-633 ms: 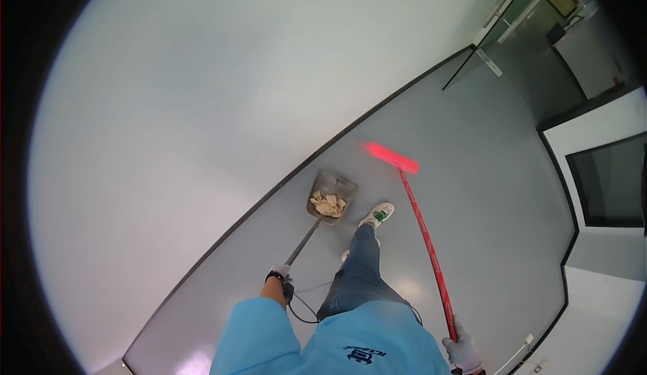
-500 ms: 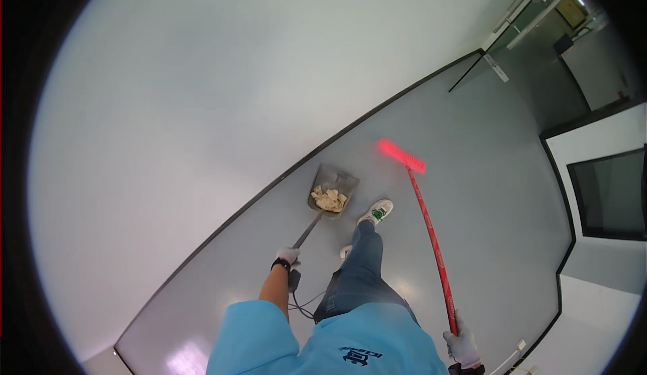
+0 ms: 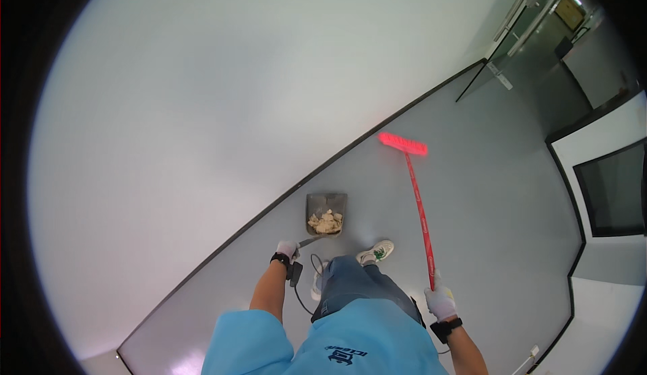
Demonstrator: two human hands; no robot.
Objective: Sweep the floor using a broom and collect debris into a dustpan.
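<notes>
Dustpan (image 3: 326, 203), grey and long-handled, near the floor's wall-side edge, holds crumpled beige scraps (image 3: 326, 223) heaped toward its handle. The gloved left hand (image 3: 288, 249) wraps that handle; the gloved right hand (image 3: 441, 301) clasps the red broom (image 3: 424, 230), bristles near the black skirting (image 3: 300, 185). Grey floor (image 3: 502, 200) stretches rightward from the broom.

The broom head (image 3: 404, 144) is pinkish red, the dustpan (image 3: 327, 201) grey, the scraps (image 3: 327, 223) beige.
</notes>
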